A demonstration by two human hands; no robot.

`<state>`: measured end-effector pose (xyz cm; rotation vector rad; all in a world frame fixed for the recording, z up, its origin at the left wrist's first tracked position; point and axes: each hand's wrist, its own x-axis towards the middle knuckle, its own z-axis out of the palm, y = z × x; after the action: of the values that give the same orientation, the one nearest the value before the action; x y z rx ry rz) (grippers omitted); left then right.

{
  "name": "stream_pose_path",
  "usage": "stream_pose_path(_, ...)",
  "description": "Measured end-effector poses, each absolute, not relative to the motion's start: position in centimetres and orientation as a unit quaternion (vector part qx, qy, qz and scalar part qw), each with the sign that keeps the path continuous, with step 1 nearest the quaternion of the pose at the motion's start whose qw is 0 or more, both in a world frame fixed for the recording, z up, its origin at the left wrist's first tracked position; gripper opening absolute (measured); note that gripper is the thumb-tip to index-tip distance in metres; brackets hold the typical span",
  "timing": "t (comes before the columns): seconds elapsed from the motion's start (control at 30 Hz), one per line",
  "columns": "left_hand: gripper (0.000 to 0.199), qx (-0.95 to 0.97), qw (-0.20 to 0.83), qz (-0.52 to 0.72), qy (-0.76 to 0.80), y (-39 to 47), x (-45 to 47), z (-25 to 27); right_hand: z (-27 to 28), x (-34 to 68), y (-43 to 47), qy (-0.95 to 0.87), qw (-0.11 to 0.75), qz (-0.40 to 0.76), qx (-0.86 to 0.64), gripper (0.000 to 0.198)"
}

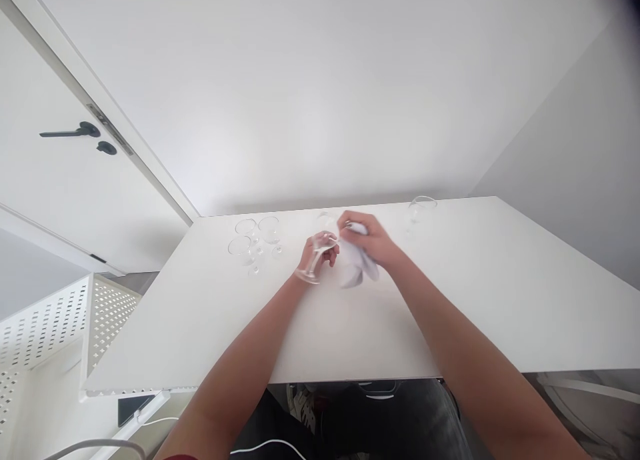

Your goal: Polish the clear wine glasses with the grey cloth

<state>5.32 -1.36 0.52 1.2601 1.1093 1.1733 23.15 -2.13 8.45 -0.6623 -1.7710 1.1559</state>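
Note:
Near the middle of the white table, my left hand is closed round a clear stemmed glass. The glass is tilted, its round foot toward me and its bowl partly hidden by the fingers. Just to the right, my right hand grips a bunched white cloth that hangs below the fingers. The cloth is close to the glass; whether they touch I cannot tell. Another clear rounded shape shows faintly behind my left hand, too blurred to make out.
Several clear stemmed glasses stand grouped at the table's left. One more glass stands at the back right, near the wall. The white table ends at its front edge by my legs. A perforated white panel is at the left.

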Motion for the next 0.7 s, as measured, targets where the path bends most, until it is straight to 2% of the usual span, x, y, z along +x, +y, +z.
stream_pose_path(0.1, 0.076, 0.465, 0.693, 0.435, 0.339, -1.3, 5.0, 1.2, 7.4, 26.2, -0.9, -0.654, 0.452, 0.549, -0.257, 0.033)
stream_pose_path(0.2, 0.08, 0.433, 0.778, 0.377, 0.256, -1.4, 4.7, 1.5, 5.4, 26.3, 0.2, -0.648, 0.405, 0.587, -0.268, 0.033)
stream_pose_path(0.27, 0.074, 0.434, 0.766, 0.397, 0.26, -1.4, 4.6, 1.6, 3.8, 25.4, 0.9, -0.599, 0.427, 0.616, -0.284, 0.034)
stream_pose_path(0.37, 0.07, 0.419, 0.718, 0.482, 0.279, -1.5, 4.8, 1.7, 1.8, 24.3, 1.8, -0.462, 0.519, 0.664, -0.275, 0.031)
stream_pose_path(0.43, 0.066, 0.421, 0.669, 0.538, 0.294, -1.6, 5.1, 1.7, 1.0, 24.2, 2.3, -0.403, 0.529, 0.702, -0.255, 0.032)
stream_pose_path(0.5, 0.06, 0.432, 0.61, 0.588, 0.308, -1.7, 5.3, 1.6, 0.6, 24.5, 2.8, -0.391, 0.511, 0.728, -0.238, 0.041)
stream_pose_path(0.6, 0.055, 0.44, 0.545, 0.638, 0.321, -1.7, 5.5, 1.4, 0.4, 25.0, 3.4, -0.4, 0.54, 0.7, -0.24, 0.055)
stream_pose_path(0.7, 0.053, 0.44, 0.534, 0.64, 0.333, -1.5, 5.4, 1.0, 0.1, 25.4, 4.0, -0.409, 0.587, 0.652, -0.252, 0.043)
